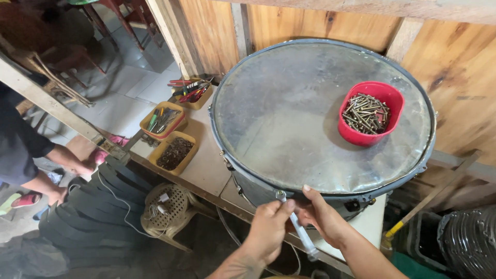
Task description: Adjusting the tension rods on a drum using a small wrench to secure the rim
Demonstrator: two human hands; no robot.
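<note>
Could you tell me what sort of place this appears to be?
Probably a small drum-making or repair workshop: a large drum lies flat on a wooden bench, a red bowl of screws sits on its skin, and yellow trays of hand tools stand beside it.

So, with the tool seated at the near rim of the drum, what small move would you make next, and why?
Probably turn the metal tool a little: the left hand pinches its top at the drum hoop, the right hand steadies beside it.

Red bowl [370,114] of screws; three yellow trays [175,152] alongside.
</note>
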